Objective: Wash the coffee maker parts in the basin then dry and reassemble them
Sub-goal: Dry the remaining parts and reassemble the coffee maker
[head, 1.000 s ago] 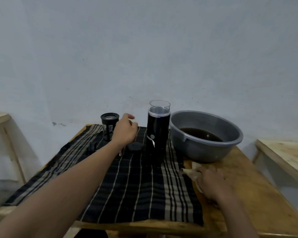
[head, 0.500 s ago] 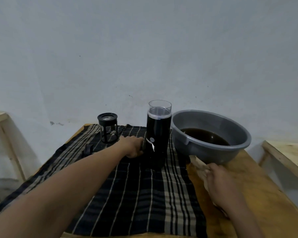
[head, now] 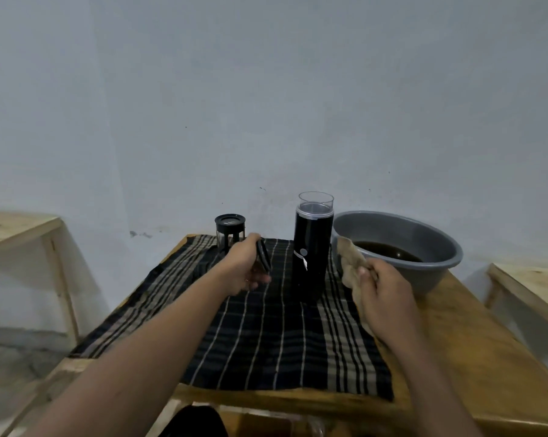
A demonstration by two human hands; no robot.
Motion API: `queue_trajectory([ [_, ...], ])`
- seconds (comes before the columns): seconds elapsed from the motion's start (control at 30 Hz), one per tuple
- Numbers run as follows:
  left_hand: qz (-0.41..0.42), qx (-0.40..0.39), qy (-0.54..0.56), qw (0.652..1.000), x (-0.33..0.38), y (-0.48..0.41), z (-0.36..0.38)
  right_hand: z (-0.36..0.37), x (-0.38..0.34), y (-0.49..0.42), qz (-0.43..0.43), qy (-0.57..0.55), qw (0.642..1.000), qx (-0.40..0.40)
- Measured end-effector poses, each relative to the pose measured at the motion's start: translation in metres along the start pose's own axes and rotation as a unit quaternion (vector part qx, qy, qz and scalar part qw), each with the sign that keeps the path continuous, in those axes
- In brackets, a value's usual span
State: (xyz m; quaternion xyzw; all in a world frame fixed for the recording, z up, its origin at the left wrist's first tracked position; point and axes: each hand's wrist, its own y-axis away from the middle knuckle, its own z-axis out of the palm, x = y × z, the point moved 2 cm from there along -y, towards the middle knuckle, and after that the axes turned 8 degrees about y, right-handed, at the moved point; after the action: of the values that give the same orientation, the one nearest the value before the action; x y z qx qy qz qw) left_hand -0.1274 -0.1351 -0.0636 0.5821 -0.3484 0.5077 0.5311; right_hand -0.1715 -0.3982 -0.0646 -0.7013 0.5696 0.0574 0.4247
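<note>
Lid (head: 263, 255) edgewise in left hand (head: 245, 268)

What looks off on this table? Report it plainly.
The water in the grey basin is dark brown, murky for washing parts. The checked cloth lies askew on the table. Nothing looks spilled or tipped.

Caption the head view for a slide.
Left hand holds a black disc; right hand grips a tan cloth beside the basin.

A plain blue-grey wall (head: 266, 105), scuffed near its foot, backs a brown wooden table (head: 474, 357). A pale wooden left bench (head: 17, 228) and right bench (head: 534, 288) flank its edges; the grey floor (head: 14, 357) is dim.
</note>
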Motion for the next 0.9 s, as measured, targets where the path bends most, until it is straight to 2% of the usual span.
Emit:
queue_trajectory([
  [0.17, -0.025, -0.056, 0.088, 0.994, -0.038, 0.023, 0.018, 0.026, -0.055, 0.021, -0.063, -0.017, 0.997, -0.039],
  [0.27, -0.008, -0.038, 0.140, 0.989, -0.039, 0.032, 0.028, 0.056, -0.076, 0.027, -0.081, 0.006, 0.990, -0.114],
  [0.33, 0.010, -0.027, 0.141, 0.990, -0.037, 0.035, 0.029, 0.067, -0.078, 0.026, -0.067, -0.022, 0.988, -0.136],
  [0.53, 0.112, -0.026, -0.009, 0.993, -0.028, 0.045, 0.032, 0.074, -0.075, 0.006, -0.122, 0.012, 0.992, -0.008],
  [0.7, 0.173, 0.010, -0.017, 0.985, -0.018, 0.041, 0.026, 0.073, -0.082, -0.005, -0.116, 0.126, 0.985, -0.035],
  [0.83, 0.168, 0.021, 0.031, 0.985, -0.028, 0.034, 0.030, 0.071, -0.079, 0.000, -0.078, 0.006, 0.987, -0.142],
  [0.9, 0.147, 0.014, 0.062, 0.987, -0.033, 0.031, 0.032, 0.076, -0.077, -0.002, -0.082, -0.067, 0.983, -0.150],
])
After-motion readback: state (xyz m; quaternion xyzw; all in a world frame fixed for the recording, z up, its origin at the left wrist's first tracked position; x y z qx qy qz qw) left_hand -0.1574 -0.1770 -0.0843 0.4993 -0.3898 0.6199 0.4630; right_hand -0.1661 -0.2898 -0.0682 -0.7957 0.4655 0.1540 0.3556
